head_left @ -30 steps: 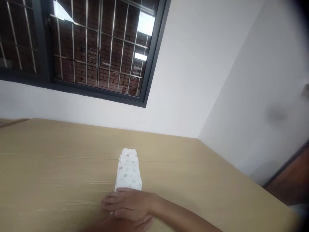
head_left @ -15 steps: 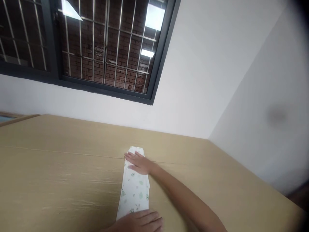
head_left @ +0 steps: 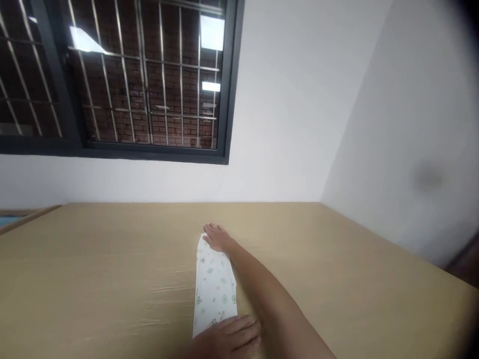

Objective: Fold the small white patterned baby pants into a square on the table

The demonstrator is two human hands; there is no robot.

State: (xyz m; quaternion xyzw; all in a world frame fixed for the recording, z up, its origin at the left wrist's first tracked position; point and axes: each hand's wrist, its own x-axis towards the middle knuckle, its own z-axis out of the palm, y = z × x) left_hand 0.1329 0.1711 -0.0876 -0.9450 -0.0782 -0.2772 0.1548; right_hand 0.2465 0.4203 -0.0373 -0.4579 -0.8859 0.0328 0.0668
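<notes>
On the table (head_left: 112, 259), a long, narrow-folded white cloth (head_left: 215, 286) with small green prints, both hands flat on its ends.

L hand (head_left: 224, 339) half off-frame

Right hand (head_left: 218, 238) and left hand (head_left: 228, 339), both bare: no gloves, rings, watch or bands visible. The right forearm (head_left: 269, 294) is uncovered along its whole visible length, with no sleeve in view. Of the left arm only the hand shows.
</notes>
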